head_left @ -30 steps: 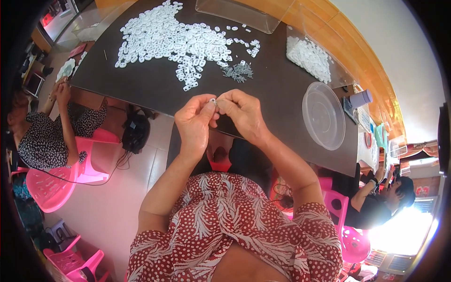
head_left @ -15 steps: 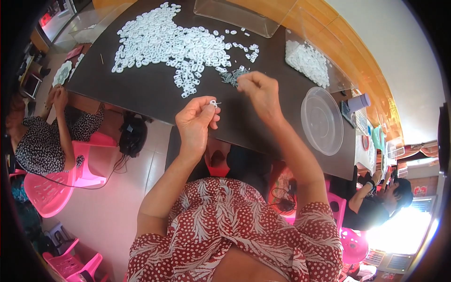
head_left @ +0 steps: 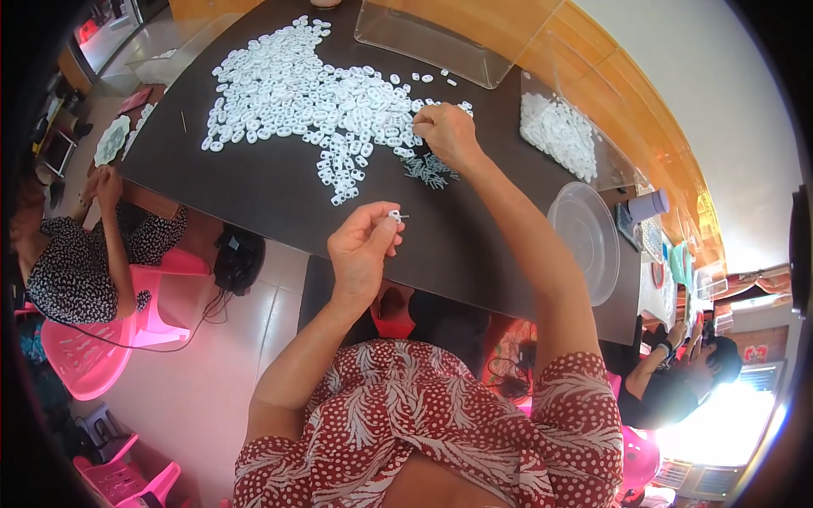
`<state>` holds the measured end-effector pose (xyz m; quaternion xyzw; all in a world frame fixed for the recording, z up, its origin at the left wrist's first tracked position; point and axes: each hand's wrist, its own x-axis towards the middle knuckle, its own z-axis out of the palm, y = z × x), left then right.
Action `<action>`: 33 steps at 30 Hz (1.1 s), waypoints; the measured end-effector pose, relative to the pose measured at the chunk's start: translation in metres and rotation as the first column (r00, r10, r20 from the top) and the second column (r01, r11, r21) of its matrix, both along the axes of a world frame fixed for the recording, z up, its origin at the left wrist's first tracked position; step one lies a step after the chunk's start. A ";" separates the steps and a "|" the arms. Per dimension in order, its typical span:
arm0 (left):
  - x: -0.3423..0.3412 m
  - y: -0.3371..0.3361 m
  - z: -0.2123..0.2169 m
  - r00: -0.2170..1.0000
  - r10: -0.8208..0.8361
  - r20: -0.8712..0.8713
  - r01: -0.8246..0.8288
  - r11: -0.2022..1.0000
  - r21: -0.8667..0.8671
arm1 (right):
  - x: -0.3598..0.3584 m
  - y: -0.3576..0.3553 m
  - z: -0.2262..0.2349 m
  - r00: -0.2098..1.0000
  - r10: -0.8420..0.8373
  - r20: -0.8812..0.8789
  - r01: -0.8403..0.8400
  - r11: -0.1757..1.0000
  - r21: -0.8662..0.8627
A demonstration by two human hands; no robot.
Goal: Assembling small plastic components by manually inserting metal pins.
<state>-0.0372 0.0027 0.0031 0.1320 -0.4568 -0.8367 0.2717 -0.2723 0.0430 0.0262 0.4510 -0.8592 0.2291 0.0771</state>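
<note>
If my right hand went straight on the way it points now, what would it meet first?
Probably the right edge of the pile of small white oval pieces, directly ahead of your right hand; its height above the dark table is unclear.

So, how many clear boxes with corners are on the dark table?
2: a wide box at the far side, and a second box to its right, holding white pieces. None seems hidden.
</note>
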 end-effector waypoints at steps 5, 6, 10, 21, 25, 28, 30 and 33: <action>0.000 -0.001 -0.002 1.000 0.009 -0.018 -0.009 1.000 0.007 | 0.002 -0.002 0.006 0.995 -0.012 0.098 0.008 0.999 0.039; 0.001 -0.001 -0.002 1.000 0.012 -0.017 -0.012 1.000 0.000 | 0.003 -0.001 0.008 0.990 -0.022 0.141 0.021 1.000 0.009; 0.001 0.001 -0.001 1.000 0.014 -0.026 -0.015 1.000 -0.009 | 0.008 0.007 0.014 0.967 -0.021 0.255 0.054 0.991 -0.126; 0.008 -0.004 0.008 0.999 0.053 0.002 -0.052 0.995 0.081 | 0.104 0.052 0.050 0.631 0.278 0.724 0.025 0.926 -0.377; 0.015 -0.001 0.020 0.996 0.090 -0.028 -0.087 0.991 0.098 | 0.123 0.065 0.040 0.525 0.317 0.789 0.014 0.925 -0.381; 0.017 -0.001 0.024 0.991 0.122 -0.062 -0.118 0.991 0.068 | 0.135 0.069 0.036 0.507 0.327 0.798 -0.026 0.931 -0.365; 0.016 0.000 0.024 0.984 0.152 -0.091 -0.154 0.988 -0.006 | 0.142 0.070 0.036 0.509 0.319 0.800 -0.043 0.937 -0.346; 0.019 0.004 0.023 0.981 0.176 -0.085 -0.179 0.983 -0.033 | 0.152 0.070 0.041 0.589 0.295 0.752 -0.097 0.950 -0.296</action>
